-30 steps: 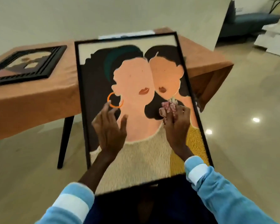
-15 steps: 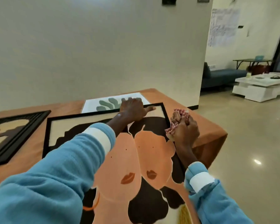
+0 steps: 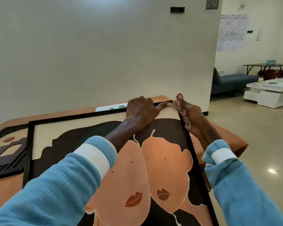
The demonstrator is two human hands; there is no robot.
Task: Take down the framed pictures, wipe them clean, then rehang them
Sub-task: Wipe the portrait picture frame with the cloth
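Head view: framed picture [image 3: 162, 160] lies on the table [image 3: 227, 136], top at its far right corner. Left hand [image 3: 142, 111] curls fingers over the frame's far edge, thumb out. Right hand [image 3: 191, 116] clutches the cloth [image 3: 176, 104] at the corner. Wiping step, probably; next, run the cloth along the frame.

Blue sofa [image 3: 234, 81] — white coffee table [image 3: 268, 97]

- No word, number or brand can be read.
- White sheets [image 3: 232, 31] on the far wall carry handwritten lines, too small to make out.
- Small dark plaque [image 3: 177, 9] on the near wall has pale marks, blurred.
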